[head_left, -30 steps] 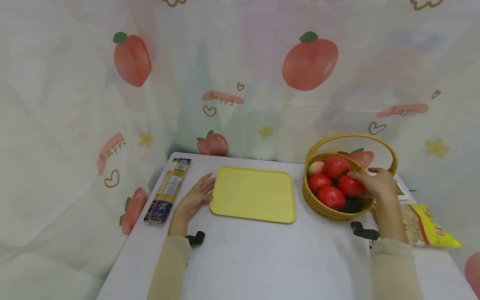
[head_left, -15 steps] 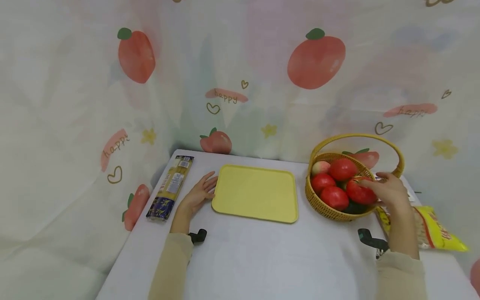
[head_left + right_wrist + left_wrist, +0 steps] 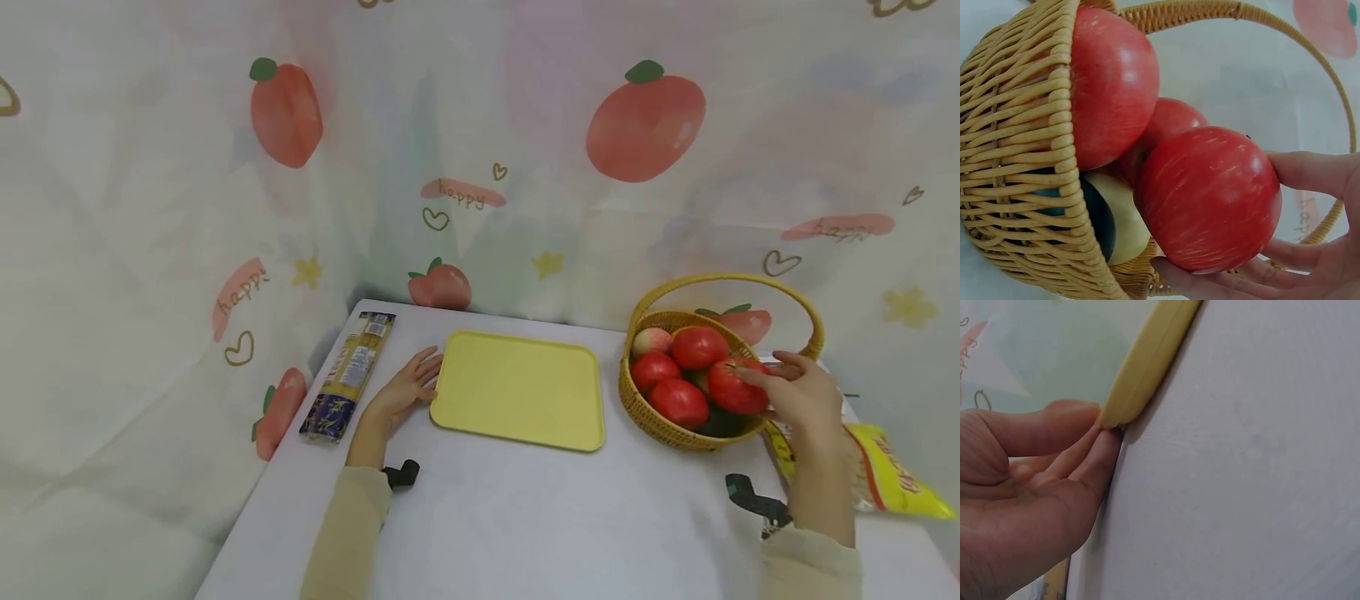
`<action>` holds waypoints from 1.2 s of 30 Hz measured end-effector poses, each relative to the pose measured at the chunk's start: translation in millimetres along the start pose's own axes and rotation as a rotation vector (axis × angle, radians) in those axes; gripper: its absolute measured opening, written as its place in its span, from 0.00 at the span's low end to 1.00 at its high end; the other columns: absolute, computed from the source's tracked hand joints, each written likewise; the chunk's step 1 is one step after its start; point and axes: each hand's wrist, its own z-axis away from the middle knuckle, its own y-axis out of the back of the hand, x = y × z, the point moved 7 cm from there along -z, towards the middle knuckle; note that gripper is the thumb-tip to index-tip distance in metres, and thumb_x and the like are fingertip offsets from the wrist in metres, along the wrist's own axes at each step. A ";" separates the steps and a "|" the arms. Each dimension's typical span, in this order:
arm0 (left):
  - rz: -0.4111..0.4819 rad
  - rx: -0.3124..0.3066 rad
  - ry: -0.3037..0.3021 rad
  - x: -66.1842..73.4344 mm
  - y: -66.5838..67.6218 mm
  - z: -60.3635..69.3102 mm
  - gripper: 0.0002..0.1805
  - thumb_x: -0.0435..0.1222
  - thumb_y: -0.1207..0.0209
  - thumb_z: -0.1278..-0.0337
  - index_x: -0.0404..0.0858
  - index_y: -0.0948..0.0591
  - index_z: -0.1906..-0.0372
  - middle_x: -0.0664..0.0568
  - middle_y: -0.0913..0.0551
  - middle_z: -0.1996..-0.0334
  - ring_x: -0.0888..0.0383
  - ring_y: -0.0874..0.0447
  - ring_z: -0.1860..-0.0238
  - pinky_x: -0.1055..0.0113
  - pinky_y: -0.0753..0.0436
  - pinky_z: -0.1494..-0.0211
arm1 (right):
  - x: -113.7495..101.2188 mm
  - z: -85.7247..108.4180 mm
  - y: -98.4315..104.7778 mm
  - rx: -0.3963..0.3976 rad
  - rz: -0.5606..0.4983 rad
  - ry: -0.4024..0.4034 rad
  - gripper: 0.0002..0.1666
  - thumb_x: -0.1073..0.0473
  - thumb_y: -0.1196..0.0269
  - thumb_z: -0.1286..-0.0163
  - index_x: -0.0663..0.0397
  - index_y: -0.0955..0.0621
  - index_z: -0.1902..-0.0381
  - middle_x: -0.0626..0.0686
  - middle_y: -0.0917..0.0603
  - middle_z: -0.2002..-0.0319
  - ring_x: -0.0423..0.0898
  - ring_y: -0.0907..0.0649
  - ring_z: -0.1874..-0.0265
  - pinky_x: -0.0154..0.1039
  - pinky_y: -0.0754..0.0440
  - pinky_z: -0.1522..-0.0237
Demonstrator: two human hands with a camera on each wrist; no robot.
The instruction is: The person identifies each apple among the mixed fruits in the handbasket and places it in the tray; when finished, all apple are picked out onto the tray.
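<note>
The right hand (image 3: 808, 397) grips a round, streaked red apple (image 3: 1210, 200) from opposite sides, likely for security, above the golden wicker basket (image 3: 651, 422) leftward, while the left hand (image 3: 402, 395), fingers loosely extended, touches the rectangular yellow tray (image 3: 517, 392) rightward, seemingly steadying it.

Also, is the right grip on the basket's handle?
No, the right wrist view shows the right grip with thumb and fingers around a red apple, while the handle arches behind.

The patterned cloth (image 3: 547, 125) reads "happy" repeatedly — print on the yellow bag (image 3: 896, 473) and long pack (image 3: 348, 377) seems illegible.
</note>
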 end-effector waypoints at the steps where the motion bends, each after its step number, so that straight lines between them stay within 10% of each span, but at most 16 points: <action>1: -0.003 -0.009 -0.004 0.4 -0.4 0.1 0.54 0.07 0.52 0.47 0.41 0.49 0.15 0.43 0.44 0.18 0.48 0.48 0.17 0.70 0.26 0.39 | -0.8 1.4 1.5 0.009 -0.006 -0.004 0.57 0.38 0.35 0.28 0.62 0.47 0.17 0.72 0.37 0.25 0.59 0.24 0.47 0.31 0.13 0.71; 13: 0.008 0.008 -0.017 5.5 3.6 -0.9 0.52 0.07 0.54 0.45 0.39 0.49 0.16 0.40 0.44 0.18 0.45 0.48 0.18 0.56 0.33 0.24 | -9.4 9.3 -3.4 0.006 -0.417 -0.115 0.58 0.39 0.24 0.41 0.29 0.40 0.17 0.49 0.42 0.17 0.49 0.30 0.37 0.22 0.17 0.72; 21: 0.014 -0.018 -0.015 1.7 -0.8 0.9 0.52 0.07 0.54 0.46 0.38 0.51 0.16 0.39 0.46 0.18 0.46 0.50 0.17 0.72 0.25 0.41 | -22.0 18.2 -10.4 0.005 -0.673 -0.047 0.52 0.51 0.20 0.42 0.36 0.31 0.22 0.45 0.27 0.34 0.35 0.21 0.56 0.27 0.13 0.67; 27: 0.037 -0.004 -0.025 1.0 -0.3 1.4 0.52 0.06 0.54 0.47 0.35 0.51 0.16 0.37 0.45 0.18 0.44 0.50 0.17 0.58 0.33 0.23 | -41.8 25.7 -23.4 -0.069 -0.710 0.029 0.40 0.55 0.22 0.39 0.37 0.26 0.30 0.38 0.23 0.49 0.36 0.21 0.55 0.30 0.12 0.67; 36: 0.033 0.011 -0.035 0.3 -2.0 -1.5 0.53 0.04 0.53 0.54 0.31 0.49 0.18 0.37 0.44 0.18 0.44 0.49 0.17 0.52 0.44 0.17 | -66.3 37.4 -42.7 -0.166 -0.794 0.144 0.34 0.61 0.27 0.33 0.45 0.24 0.31 0.41 0.21 0.47 0.39 0.22 0.50 0.36 0.10 0.67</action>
